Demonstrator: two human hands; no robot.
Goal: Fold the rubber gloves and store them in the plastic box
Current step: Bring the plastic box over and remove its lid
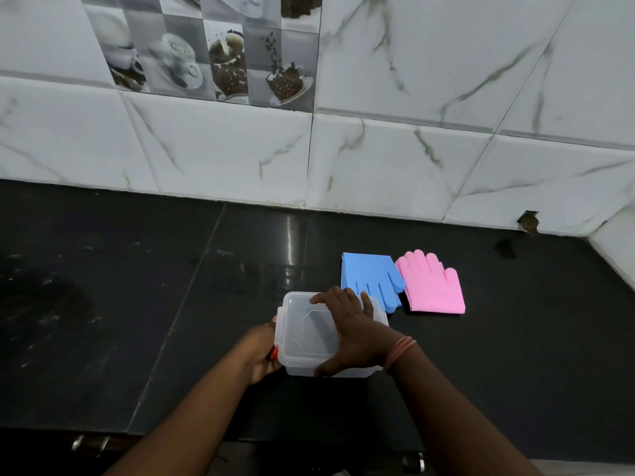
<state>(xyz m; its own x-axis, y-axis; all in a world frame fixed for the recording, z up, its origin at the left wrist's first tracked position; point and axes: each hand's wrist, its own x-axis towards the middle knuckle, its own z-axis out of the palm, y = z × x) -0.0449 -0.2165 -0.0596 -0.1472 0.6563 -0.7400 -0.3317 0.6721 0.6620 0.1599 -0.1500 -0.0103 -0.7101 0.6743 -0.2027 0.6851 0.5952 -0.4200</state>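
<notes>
A clear plastic box [302, 333] with its lid on sits on the black countertop near the front edge. My right hand [354, 333] lies spread over the lid, fingers reaching to its far side. My left hand [263, 353] grips the box's left side, where something red shows at the latch. Just behind and right of the box lie a blue rubber glove [369, 274], fingers pointing toward me, and a pink rubber glove [429, 285], fingers pointing to the wall. Both gloves lie flat and touch each other.
The black stone countertop [137, 304] runs wide to the left and right. A marble-tiled wall [378, 159] rises behind it, with a small chipped hole [528, 221] at its base on the right. Metal cabinet handles [89, 443] show below the counter's front edge.
</notes>
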